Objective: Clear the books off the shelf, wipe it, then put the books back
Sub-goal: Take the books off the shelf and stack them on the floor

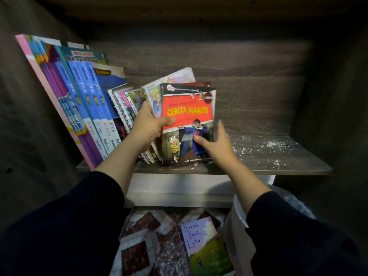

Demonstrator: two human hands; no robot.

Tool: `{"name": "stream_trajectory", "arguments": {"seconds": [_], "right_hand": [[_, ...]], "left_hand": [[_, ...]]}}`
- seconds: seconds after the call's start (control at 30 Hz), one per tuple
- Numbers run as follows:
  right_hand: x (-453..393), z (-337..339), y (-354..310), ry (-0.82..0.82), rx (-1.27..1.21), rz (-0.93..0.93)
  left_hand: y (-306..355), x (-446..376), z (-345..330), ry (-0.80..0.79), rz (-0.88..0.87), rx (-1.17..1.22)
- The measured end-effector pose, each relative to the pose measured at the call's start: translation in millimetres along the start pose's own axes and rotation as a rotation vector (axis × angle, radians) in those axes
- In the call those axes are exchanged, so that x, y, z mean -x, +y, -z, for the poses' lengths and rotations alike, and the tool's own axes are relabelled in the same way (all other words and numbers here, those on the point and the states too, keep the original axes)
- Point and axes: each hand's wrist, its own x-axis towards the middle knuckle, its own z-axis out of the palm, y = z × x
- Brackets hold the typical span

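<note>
A dark wood-grain shelf holds a row of leaning books. Tall blue and purple study books lean at the left, with spiral notebooks beside them. At the right end stands a red comic book titled "Cerita Hantu", front cover facing me. My left hand grips its left edge together with a few thin books behind it, thumb on the cover. My right hand holds its lower right corner, thumb on the cover. White dust and crumbs lie on the bare right part of the shelf.
Below the shelf lies a book with the handwritten words "Terima Kasih, Luka" on a patterned brown and white floor. A white plastic-lined bin stands at the lower right. Dark cabinet walls close in on both sides.
</note>
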Motion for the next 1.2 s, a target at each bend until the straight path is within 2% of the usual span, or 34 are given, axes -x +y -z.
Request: {"name": "stream_trajectory", "arguments": {"seconds": [0.13, 0.23, 0.3, 0.4, 0.53, 0.63, 0.8, 1.0, 1.2], "right_hand": [[-8, 6, 11, -0.099, -0.232, -0.044], [-4, 2, 16, -0.111, -0.298, -0.027], [2, -1, 13, -0.086, -0.331, -0.004], [11, 4, 6, -0.047, -0.287, 0.063], [32, 24, -9, -0.187, -0.41, 0.079], [53, 41, -16, -0.278, -0.466, 0.016], [91, 63, -15, -0.443, -0.377, -0.101], [142, 74, -2, -0.509, -0.354, -0.238], [185, 60, 33, -0.569, -0.354, -0.471]], "left_hand": [[-4, 3, 8, -0.134, 0.1, -0.003], [-6, 11, 4, -0.209, 0.129, -0.155], [-9, 18, -2, -0.206, 0.101, -0.247], [-9, 20, -1, -0.161, 0.094, -0.229], [2, 30, 7, -0.198, 0.177, -0.238], [10, 49, 11, -0.267, 0.308, -0.252], [14, 88, 3, -0.384, 0.555, -0.233], [5, 140, 0, -0.421, 0.767, -0.264], [-26, 167, 14, -0.427, 0.954, -0.304]]}}
